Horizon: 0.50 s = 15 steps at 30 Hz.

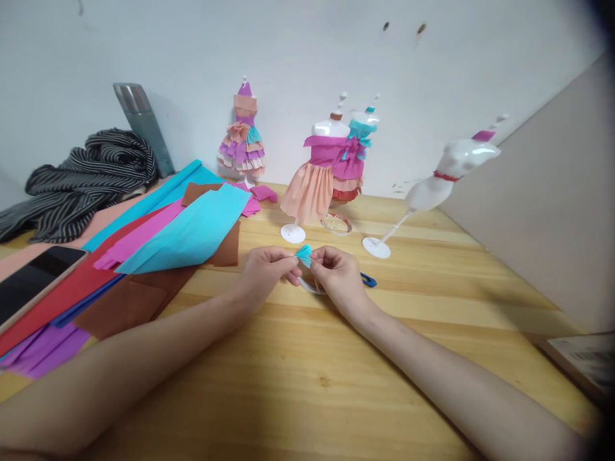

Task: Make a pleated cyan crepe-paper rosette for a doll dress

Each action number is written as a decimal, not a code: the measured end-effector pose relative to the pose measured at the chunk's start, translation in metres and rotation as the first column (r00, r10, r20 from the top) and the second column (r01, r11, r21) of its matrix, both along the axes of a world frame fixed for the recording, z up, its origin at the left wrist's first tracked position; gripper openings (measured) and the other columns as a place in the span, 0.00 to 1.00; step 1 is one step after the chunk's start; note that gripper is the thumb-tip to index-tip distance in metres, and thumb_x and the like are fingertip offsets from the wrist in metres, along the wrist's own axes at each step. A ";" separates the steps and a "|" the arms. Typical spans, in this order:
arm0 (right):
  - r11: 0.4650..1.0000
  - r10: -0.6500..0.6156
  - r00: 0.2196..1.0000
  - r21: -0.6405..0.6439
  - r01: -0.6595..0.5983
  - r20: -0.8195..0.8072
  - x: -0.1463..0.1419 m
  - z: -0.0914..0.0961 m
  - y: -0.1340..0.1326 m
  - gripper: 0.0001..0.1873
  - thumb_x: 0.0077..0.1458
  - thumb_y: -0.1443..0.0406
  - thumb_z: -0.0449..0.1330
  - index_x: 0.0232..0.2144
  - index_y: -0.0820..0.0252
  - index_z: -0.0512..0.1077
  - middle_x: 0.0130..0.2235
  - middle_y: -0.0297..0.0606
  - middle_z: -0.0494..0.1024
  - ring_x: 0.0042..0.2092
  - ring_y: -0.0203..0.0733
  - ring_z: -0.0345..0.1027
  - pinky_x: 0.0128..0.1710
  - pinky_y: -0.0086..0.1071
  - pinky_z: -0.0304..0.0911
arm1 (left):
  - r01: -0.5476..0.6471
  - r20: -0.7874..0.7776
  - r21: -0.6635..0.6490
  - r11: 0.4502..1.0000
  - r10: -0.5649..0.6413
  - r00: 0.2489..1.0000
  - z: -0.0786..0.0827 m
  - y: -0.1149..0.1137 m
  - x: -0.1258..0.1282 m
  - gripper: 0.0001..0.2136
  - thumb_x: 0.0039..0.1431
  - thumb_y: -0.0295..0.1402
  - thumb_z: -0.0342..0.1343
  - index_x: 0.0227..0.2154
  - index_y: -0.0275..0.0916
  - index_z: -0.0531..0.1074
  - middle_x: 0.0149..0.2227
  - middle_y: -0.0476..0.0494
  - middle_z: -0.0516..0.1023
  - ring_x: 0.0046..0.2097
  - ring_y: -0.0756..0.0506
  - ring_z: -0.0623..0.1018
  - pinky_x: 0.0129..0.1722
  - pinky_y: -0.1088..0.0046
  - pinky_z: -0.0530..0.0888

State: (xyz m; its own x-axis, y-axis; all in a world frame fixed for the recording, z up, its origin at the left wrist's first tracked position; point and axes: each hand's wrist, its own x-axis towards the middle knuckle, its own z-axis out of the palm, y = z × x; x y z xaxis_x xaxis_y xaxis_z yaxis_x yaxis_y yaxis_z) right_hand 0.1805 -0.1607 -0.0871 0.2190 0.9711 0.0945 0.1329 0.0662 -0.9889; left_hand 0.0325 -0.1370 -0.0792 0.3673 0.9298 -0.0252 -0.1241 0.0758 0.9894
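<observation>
Between my two hands is a small turquoise piece of crepe paper, gathered into a fan shape. My left hand pinches it at its left side, thumb and fingertips together. On the opposite side my right hand grips its edge between thumb and forefinger. A roll of clear tape appears to lie just below and behind my fingers, partly hidden. The blue handle of a tool, perhaps scissors, sticks out past my right hand, the rest of it covered.
Mini dress forms stand behind: one in a peach skirt, one in tiers, a bare one tilted right. Coloured crepe paper, a phone, a striped cloth and a flask crowd the left.
</observation>
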 end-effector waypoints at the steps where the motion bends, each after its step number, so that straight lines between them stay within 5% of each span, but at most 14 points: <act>1: 1.000 0.001 1.000 0.003 -0.001 0.003 0.000 0.000 0.000 0.13 0.39 0.58 0.64 0.19 0.60 0.67 0.15 0.27 0.64 0.17 0.29 0.51 0.16 0.26 0.48 | 0.015 0.012 -0.017 1.000 -0.015 1.000 0.000 0.000 0.000 0.07 0.46 0.31 0.58 0.18 0.35 0.74 0.21 0.47 0.77 0.22 0.52 0.75 0.29 0.74 0.72; 8: 1.000 0.015 1.000 0.011 -0.015 0.012 0.003 -0.002 0.001 0.12 0.38 0.59 0.64 0.20 0.60 0.67 0.17 0.28 0.66 0.18 0.29 0.53 0.18 0.26 0.50 | 0.141 0.116 -0.144 0.980 -0.125 0.985 0.001 0.002 -0.002 0.08 0.42 0.34 0.61 0.18 0.35 0.74 0.21 0.46 0.77 0.21 0.51 0.74 0.26 0.73 0.69; 15: 0.996 0.080 0.997 0.049 -0.080 -0.001 0.004 -0.002 0.002 0.11 0.38 0.60 0.66 0.20 0.60 0.68 0.17 0.27 0.65 0.19 0.30 0.53 0.18 0.26 0.50 | 0.254 0.078 -0.079 0.964 -0.248 0.966 0.000 0.005 -0.005 0.10 0.41 0.38 0.64 0.20 0.35 0.75 0.23 0.45 0.78 0.23 0.50 0.75 0.27 0.73 0.69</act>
